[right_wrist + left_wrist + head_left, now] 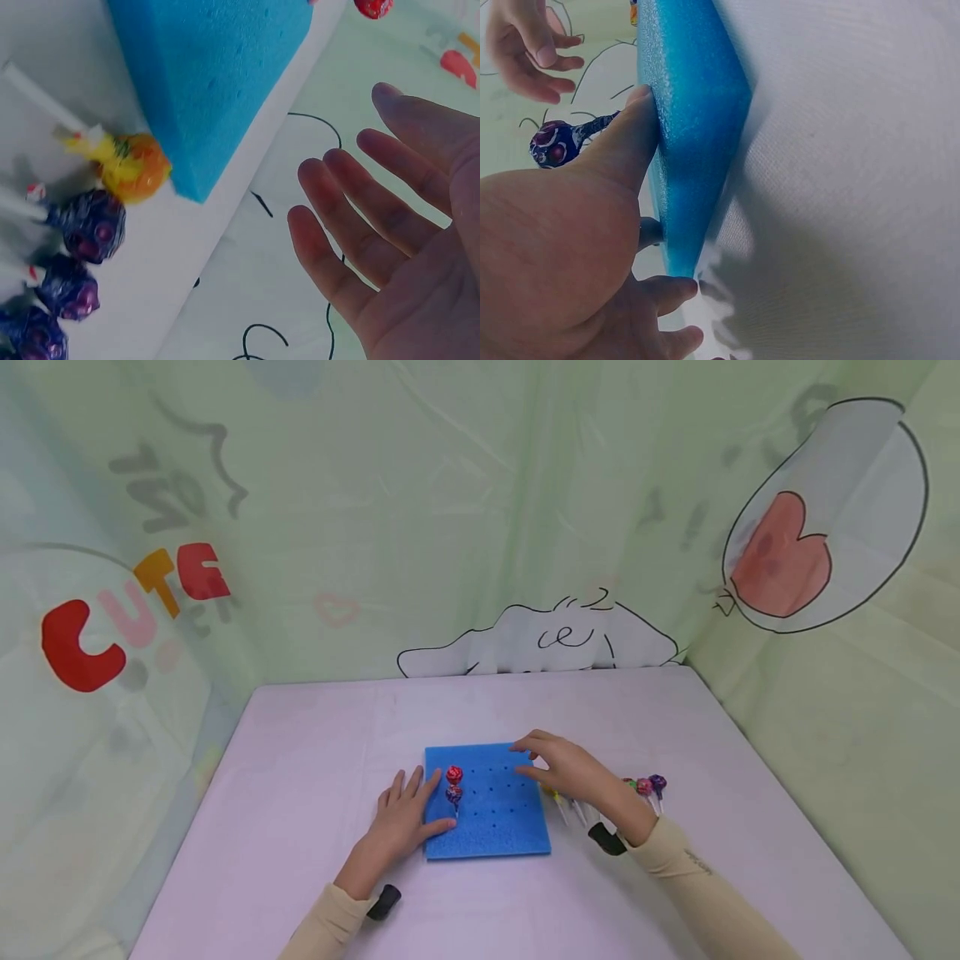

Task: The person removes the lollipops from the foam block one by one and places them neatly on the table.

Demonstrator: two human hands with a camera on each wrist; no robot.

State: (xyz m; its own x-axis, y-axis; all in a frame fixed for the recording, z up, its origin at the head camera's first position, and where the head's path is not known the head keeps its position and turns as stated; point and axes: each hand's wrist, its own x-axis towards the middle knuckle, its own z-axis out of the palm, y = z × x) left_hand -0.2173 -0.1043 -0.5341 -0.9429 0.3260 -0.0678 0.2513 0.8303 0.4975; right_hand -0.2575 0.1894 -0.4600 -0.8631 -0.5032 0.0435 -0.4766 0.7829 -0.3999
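A blue foam block [491,806] with rows of small holes lies on the pale table. A red lollipop [453,774] and a purple lollipop [453,793] stand in its left holes. My left hand [401,822] rests flat on the block's left edge, its thumb [622,142] pressed on the foam [694,142]. My right hand [562,764] hovers over the block's right side, its fingers [352,225] straight and holding nothing. Several loose lollipops [645,787] lie on the table right of the block; an orange one [133,166] and purple ones [86,225] show in the right wrist view.
The table [315,752] has a pale pink cover and is walled by a green printed curtain [450,510] at the back and sides. A black strap [606,839] sits at the right wrist, another [384,902] at the left.
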